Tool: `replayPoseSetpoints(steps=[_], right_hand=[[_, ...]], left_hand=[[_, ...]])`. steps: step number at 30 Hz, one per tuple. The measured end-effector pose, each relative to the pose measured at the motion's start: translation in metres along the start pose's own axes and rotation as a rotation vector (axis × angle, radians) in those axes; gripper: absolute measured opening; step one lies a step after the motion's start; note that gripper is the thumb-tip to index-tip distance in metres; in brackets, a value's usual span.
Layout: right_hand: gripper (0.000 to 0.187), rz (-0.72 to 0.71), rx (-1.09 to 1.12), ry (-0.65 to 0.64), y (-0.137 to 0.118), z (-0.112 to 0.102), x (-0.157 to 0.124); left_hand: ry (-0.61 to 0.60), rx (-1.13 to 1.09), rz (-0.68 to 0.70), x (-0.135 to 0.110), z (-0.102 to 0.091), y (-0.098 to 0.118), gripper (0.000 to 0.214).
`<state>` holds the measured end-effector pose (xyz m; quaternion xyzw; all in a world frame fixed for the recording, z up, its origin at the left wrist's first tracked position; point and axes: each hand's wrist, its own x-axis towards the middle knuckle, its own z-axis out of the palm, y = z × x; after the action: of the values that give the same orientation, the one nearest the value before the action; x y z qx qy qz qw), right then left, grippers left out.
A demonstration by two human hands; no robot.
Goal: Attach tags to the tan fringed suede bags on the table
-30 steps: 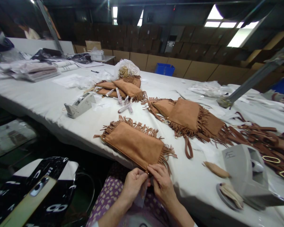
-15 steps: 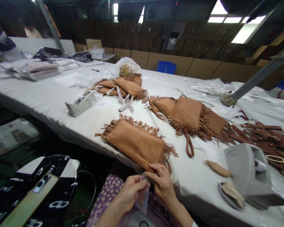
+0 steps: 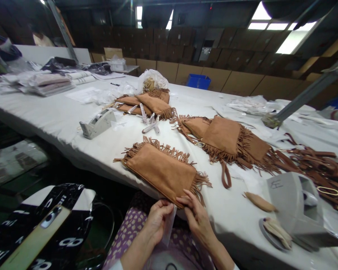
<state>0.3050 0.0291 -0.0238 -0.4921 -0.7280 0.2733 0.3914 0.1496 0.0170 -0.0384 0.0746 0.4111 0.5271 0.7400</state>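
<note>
A tan suede pouch (image 3: 160,168) with fringe along its far and right sides lies at the table's front edge. My left hand (image 3: 157,220) is closed, pinching a clear plastic sleeve (image 3: 168,228) that hangs down over my lap. At the pouch's near right corner, my right hand (image 3: 196,214) has its fingertips on top and its thumb lower down, closed on that corner. Whatever lies under those fingers is hidden. The upper end of the sleeve meets the same corner, close to both hands.
Stacked fringed pouches (image 3: 222,133) lie beyond, with more pouches (image 3: 154,105) farther back beside small wrapped pieces (image 3: 150,125). Tape dispensers stand left (image 3: 98,123) and right (image 3: 295,206). Brown straps (image 3: 315,161) are heaped at right. A phone (image 3: 36,236) rests on a patterned black-and-white surface at lower left.
My left hand and the plastic sleeve have moved up to the pouch's corner. My right hand has shifted slightly, its fingers more bent over the corner. The pouch stays in place.
</note>
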Motion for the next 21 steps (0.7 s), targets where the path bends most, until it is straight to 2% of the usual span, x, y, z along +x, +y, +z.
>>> replayPoseSetpoints(steps=[3,6,8,9,12,15,18,21], right_hand=[[0.045,0.010,0.035,0.024,-0.005,-0.002,-0.003],[0.029,0.046,-0.005,0.190,-0.016,-0.003,-0.016],[0.021,0.172,-0.015,0.316,-0.023,-0.001,-0.028],[0.022,0.272,0.019,0.331,-0.026,0.001,-0.032],[0.036,0.557,0.231,0.182,-0.031,0.014,-0.034],[0.045,0.706,0.448,0.053,-0.031,0.032,-0.024],[0.046,0.821,0.618,0.083,-0.028,0.045,-0.016],[0.047,0.848,0.696,0.125,-0.025,0.051,-0.016]], left_hand=[[0.053,-0.010,0.054,0.002,0.003,-0.002,0.036],[0.093,-0.012,0.118,0.002,0.005,-0.003,0.040],[0.102,0.006,0.149,0.002,0.005,-0.003,0.042],[0.101,0.023,0.161,0.001,0.005,-0.003,0.043],[0.091,0.106,0.193,0.000,0.004,-0.003,0.044],[0.094,0.192,0.245,0.001,0.003,-0.003,0.043],[0.104,0.276,0.312,0.004,0.000,-0.002,0.038],[0.149,0.360,0.347,0.004,-0.008,0.002,0.032]])
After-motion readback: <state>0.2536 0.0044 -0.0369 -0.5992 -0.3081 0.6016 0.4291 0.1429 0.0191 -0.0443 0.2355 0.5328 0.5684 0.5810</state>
